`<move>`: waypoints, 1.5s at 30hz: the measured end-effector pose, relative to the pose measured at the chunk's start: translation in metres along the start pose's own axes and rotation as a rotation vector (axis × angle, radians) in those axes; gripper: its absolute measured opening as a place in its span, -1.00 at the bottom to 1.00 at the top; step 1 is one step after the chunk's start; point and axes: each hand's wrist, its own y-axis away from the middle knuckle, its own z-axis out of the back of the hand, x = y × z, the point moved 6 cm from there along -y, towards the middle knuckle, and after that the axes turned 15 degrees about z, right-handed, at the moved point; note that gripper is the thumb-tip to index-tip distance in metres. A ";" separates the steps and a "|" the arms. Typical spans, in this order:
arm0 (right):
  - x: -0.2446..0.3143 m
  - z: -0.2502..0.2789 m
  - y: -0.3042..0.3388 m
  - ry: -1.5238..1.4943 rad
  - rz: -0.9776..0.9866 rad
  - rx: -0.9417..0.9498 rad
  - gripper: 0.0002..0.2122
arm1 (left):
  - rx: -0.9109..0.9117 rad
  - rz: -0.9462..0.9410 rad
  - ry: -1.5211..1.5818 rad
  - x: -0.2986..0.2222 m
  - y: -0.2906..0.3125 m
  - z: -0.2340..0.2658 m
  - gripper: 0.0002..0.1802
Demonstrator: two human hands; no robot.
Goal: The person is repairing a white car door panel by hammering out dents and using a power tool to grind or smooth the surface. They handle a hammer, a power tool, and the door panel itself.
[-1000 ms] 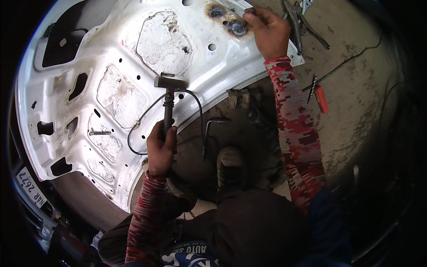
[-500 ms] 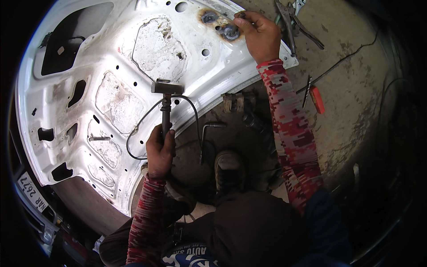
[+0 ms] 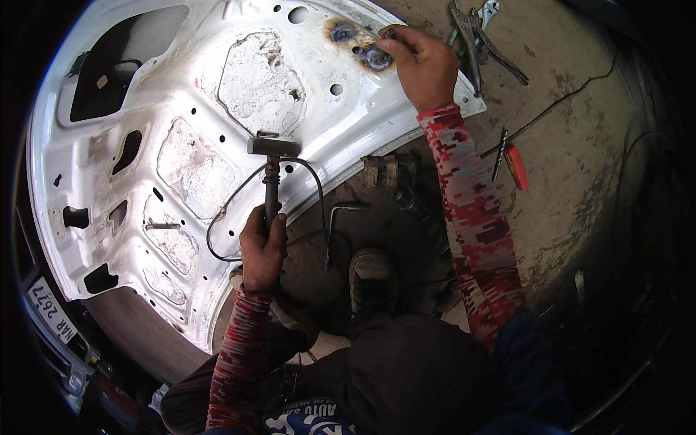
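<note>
My left hand is closed round the handle of a hammer, its head raised above the edge of a white car hood lying underside up. At the hood's far right corner my right hand pinches a small piece with a dark rounded end; the fingers hide most of it, and its kind is unclear. Beside these fingertips are two scorched grey patches, one nearer and one farther left.
Locking pliers lie beyond my right hand. A drill bit and a red-handled item rest on the floor at right. An L-shaped wrench and a power drill are near my boot. A cable loops onto the hood.
My right hand has shifted very slightly, its wrist a little lower, still near the scorched patches. The hammer stays almost where it was in my left hand.
</note>
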 end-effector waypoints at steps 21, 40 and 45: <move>0.022 -0.001 -0.001 0.097 0.195 0.154 -0.88 | -0.150 -0.794 -0.375 -0.175 0.012 -0.071 -0.52; 0.019 0.003 -0.001 0.091 0.240 0.151 -0.85 | -0.284 -0.646 -0.554 -0.175 0.001 -0.056 -0.52; 0.010 0.006 -0.006 -0.065 0.096 0.124 -0.87 | -0.299 -0.623 -0.476 -0.143 0.023 -0.022 -0.52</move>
